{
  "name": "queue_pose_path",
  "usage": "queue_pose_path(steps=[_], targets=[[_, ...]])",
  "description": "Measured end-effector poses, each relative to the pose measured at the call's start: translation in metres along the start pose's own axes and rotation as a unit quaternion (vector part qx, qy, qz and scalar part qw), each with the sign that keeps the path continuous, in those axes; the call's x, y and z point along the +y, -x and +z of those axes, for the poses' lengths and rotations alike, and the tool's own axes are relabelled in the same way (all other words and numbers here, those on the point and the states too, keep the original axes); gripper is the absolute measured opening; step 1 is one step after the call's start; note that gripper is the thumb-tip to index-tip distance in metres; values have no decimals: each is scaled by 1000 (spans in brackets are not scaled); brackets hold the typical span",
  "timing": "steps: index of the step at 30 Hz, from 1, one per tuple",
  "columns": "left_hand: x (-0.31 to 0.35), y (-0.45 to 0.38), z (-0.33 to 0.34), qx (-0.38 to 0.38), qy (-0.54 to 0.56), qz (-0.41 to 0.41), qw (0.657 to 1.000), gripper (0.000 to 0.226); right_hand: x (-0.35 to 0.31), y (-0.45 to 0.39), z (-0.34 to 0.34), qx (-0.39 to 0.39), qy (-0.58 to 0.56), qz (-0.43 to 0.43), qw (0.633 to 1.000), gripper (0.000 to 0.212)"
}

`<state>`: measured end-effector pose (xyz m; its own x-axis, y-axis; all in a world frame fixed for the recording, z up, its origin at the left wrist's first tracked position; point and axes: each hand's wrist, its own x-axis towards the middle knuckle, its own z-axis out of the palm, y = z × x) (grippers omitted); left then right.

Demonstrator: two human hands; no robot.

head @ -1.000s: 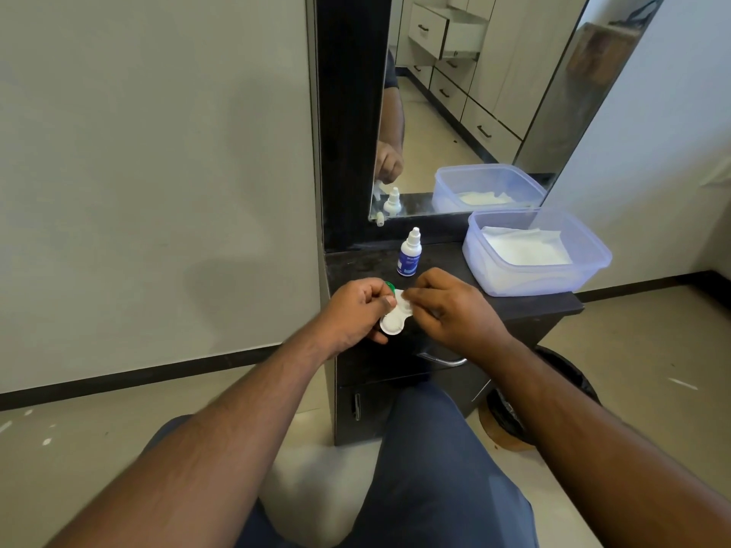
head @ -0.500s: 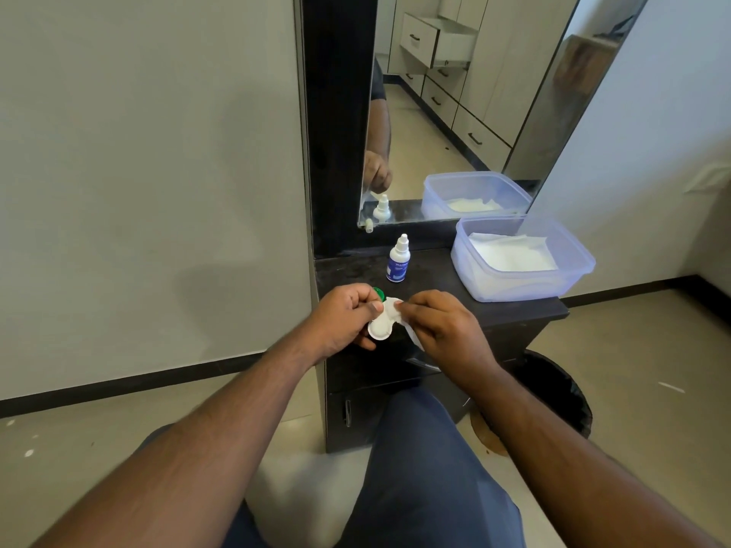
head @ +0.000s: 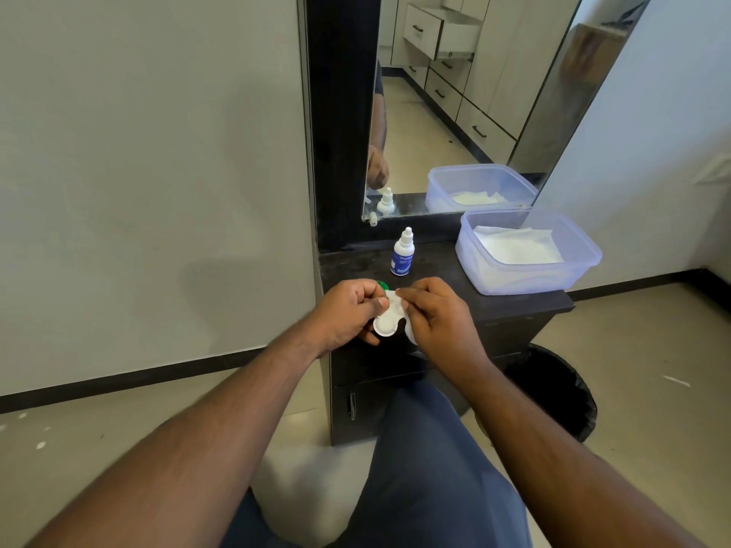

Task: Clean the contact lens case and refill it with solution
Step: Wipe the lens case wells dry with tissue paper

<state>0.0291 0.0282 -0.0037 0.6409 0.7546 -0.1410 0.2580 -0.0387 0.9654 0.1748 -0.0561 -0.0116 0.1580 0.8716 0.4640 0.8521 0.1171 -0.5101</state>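
The left hand (head: 348, 310) fingers grasp the white lens case (head: 385, 324) over the counter (head: 514, 302) front edge; right hand (head: 435, 314) fingers pinch a tissue (head: 396, 300) against it. Beyond the fingertips stands the solution bottle (head: 402, 255), open counter between.

Tissue (head: 396, 301) now over far well

Single head-worn wide-angle view, looking forward and down over the person's lap, both forearms reaching in from the bottom edge, dark vanity top (head: 443, 286) close ahead at mid-frame, mirror (head: 455, 112) facing back from behind it, walls bowed at the edges
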Motion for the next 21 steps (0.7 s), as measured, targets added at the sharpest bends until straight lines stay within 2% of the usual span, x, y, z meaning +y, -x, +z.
queue_pose_path(steps=[5, 10, 14, 18, 21], targets=[[-1, 2, -1, 49, 42, 3, 998, 16, -2, 7, 2, 31, 17, 13, 999, 22], [-5, -1, -2, -11, 63, 8, 998, 12, -7, 0, 3, 44, 7, 28, 999, 21], [-3, 1, -1, -4, 53, 7, 999, 14, -8, -6, 0, -3, 21, -21, 1000, 23], [-4, 1, -1, 48, 97, 7, 994, 14, -4, 0, -1, 16, 34, -27, 999, 21], [-4, 1, -1, 41, 87, 7, 995, 16, -3, 3, -1, 15, 54, -63, 996, 19]])
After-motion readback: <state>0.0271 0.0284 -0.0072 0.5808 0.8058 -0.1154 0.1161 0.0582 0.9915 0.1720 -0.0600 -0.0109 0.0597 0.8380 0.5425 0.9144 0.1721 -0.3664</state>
